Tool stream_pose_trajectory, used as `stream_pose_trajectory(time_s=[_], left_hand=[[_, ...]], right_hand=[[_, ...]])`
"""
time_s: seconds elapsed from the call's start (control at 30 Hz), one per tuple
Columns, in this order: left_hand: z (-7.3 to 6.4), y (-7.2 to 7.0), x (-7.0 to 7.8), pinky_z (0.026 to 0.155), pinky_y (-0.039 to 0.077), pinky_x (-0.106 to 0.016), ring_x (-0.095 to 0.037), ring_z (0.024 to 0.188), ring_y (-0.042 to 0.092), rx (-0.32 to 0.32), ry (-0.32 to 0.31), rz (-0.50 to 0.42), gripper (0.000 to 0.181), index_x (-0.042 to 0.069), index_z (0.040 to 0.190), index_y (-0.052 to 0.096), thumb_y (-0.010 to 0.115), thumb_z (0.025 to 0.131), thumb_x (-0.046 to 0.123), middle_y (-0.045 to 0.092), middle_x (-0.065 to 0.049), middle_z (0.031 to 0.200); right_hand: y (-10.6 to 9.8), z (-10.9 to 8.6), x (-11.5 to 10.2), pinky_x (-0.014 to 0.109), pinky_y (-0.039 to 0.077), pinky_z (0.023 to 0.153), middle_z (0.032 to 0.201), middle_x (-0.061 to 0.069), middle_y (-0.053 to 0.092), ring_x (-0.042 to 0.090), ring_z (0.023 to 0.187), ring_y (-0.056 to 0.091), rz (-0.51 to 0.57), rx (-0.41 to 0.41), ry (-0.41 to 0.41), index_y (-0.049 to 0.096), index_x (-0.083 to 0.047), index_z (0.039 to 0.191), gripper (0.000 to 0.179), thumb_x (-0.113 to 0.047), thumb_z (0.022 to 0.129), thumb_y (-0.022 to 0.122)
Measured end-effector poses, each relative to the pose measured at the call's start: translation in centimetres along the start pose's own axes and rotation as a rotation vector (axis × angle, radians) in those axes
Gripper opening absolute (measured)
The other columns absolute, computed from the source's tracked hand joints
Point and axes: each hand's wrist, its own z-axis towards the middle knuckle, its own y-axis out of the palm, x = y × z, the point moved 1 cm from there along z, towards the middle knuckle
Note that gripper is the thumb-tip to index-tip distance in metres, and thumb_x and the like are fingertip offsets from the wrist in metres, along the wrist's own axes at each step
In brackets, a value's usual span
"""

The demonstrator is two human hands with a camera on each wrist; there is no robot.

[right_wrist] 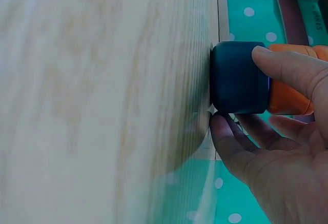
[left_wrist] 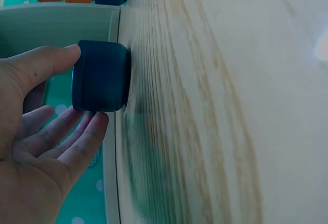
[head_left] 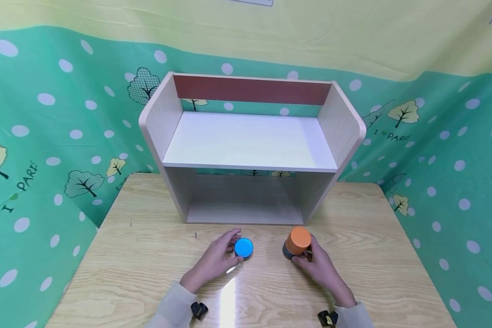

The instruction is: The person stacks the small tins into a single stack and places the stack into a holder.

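My left hand is around a small round container with a bright blue top, standing on the table. In the left wrist view its dark blue side shows, the thumb at the lid's edge and fingertips at the opposite side. To the right, my right hand holds the bottom of a stack. Its lowest piece is a dark blue container, pinched between thumb and fingers. Two orange containers sit on top of it, partly hidden by the hand in the right wrist view.
Behind both hands stands a two-level shelf unit with pale side panels and a brown back rail. The wooden table extends to both sides. A green dotted curtain hangs around it at the back and sides.
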Motion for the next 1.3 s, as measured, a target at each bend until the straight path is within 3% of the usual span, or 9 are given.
stream_pose_trajectory(time_s=[1.3], left_hand=[[0.11,0.28,-0.36,0.098,0.052,-0.037,-0.029,0.122,0.057,-0.013,-0.017,0.018,0.074,0.001,0.15,0.038,0.078,0.088,0.004,0.053,-0.018,0.138]], right_hand=[[-0.02,-0.01,0.06,0.046,0.054,0.093,0.129,0.018,0.059,0.035,0.119,0.058,0.012,-0.004,0.015,0.039,-0.003,0.146,0.072,0.003,0.085,0.078]])
